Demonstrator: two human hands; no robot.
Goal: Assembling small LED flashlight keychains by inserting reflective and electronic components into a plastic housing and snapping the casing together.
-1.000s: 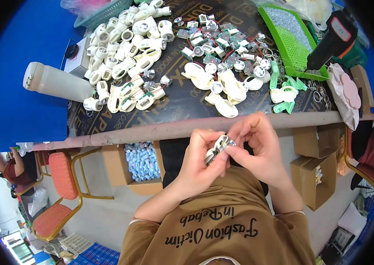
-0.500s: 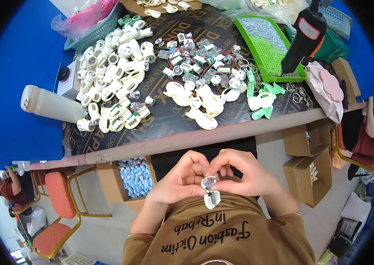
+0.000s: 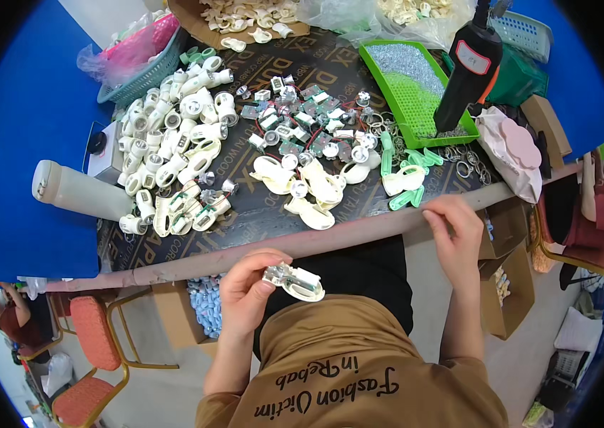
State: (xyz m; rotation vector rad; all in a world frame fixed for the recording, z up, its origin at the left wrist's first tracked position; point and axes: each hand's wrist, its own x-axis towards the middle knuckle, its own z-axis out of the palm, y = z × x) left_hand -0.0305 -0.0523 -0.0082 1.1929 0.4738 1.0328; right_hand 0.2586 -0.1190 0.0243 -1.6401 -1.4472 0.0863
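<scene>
My left hand (image 3: 246,289) is closed on a small cream flashlight half-shell (image 3: 305,287), held over my lap, with a reflector and circuit board set in it. My right hand (image 3: 455,232) is at the table's front edge, thumb and forefinger apart, with nothing seen in it. Nearest to it lie green plastic clips (image 3: 407,199) and a cream shell piece (image 3: 402,181). Left of those are more cream half-shells (image 3: 311,213), and behind them a heap of circuit boards with reflectors and red wires (image 3: 307,114).
Assembled cream flashlights (image 3: 170,143) are piled at the left beside a white bottle (image 3: 88,191). A green tray (image 3: 416,85) of small metal parts stands at the back right, with a black power screwdriver (image 3: 467,71) above it. Metal rings (image 3: 464,169) lie near a white bag (image 3: 505,153).
My hands have parted. The right has let go of the flashlight half-shell and moved right and forward to the table edge. The left has drawn left with the half-shell, now turned sideways.
</scene>
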